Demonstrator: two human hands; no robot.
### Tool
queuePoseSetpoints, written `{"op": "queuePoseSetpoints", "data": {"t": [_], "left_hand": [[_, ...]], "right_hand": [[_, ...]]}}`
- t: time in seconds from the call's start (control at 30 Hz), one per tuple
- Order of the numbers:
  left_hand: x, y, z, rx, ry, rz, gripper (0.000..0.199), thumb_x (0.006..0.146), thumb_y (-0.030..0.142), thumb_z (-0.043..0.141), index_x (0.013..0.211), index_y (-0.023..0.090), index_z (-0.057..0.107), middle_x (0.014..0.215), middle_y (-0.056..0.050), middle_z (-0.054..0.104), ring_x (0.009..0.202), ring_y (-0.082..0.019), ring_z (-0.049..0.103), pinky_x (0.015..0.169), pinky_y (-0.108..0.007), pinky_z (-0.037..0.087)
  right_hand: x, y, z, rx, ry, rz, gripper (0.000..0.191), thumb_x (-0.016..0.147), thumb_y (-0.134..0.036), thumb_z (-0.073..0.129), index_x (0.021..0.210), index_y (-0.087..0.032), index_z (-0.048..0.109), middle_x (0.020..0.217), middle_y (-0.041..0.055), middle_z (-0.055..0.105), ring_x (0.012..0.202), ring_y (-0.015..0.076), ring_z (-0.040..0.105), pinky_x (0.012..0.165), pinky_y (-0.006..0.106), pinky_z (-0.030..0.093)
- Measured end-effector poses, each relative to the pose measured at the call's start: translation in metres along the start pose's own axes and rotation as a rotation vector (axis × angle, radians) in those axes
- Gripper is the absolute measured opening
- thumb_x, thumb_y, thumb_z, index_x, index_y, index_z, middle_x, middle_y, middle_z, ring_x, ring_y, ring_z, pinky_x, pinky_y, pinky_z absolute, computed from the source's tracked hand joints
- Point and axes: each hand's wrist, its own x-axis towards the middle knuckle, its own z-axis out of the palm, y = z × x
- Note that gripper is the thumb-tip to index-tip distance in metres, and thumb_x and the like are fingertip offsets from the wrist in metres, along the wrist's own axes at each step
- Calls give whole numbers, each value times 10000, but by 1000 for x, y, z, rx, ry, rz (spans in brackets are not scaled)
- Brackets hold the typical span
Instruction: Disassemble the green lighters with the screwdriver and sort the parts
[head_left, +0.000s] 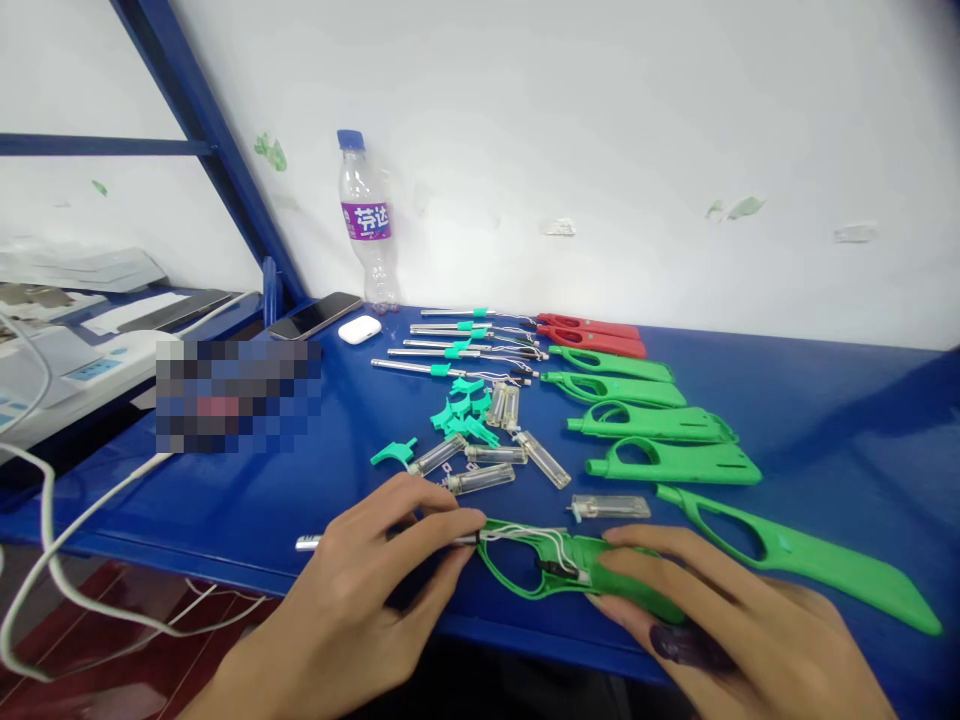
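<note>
My left hand (375, 590) pinches a thin metal lighter tube (307, 543) near its inner end. White wires (525, 532) run from that end into an open green lighter casing half (581, 548), where a small black part (551, 568) sits. Around the wide end of this casing, my right hand (727, 620) has its thumb and fingers closed. Just behind the casing lies a clear fuel tank (619, 507). A long green casing half (840, 565) rests beyond my right hand. Part of the held casing is hidden by my right fingers.
Several clear tanks (491, 454) and teal triggers (461, 410) lie mid-table. Behind them are metal tubes with wires (405, 367), green casings (675, 462) and red casings (592, 340). A bottle (367, 220), phone (315, 316) and white case (360, 330) stand near the wall.
</note>
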Motion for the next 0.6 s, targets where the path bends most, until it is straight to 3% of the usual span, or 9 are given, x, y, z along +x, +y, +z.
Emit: {"op": "queuePoseSetpoints", "data": {"t": [0.17,0.6], "left_hand": [[-4,-3,2,-4,10,-17,284,982,68,680,1240,184,711,1068,-27,702,932,-92,691,853,-185,560],[-5,-2,3,20,46,22,246,987,58,675,1195,183,716,1019,-14,711,882,-97,687,801,-207,558]], "right_hand": [[0,0,0,-3,5,-8,200,1113,-370,508,1146,-285,686,1122,-6,777,796,142,807,563,232,639],[1,0,0,11,10,6,197,1100,-355,534,1131,-268,708,1125,14,781,795,149,805,594,214,637]]}}
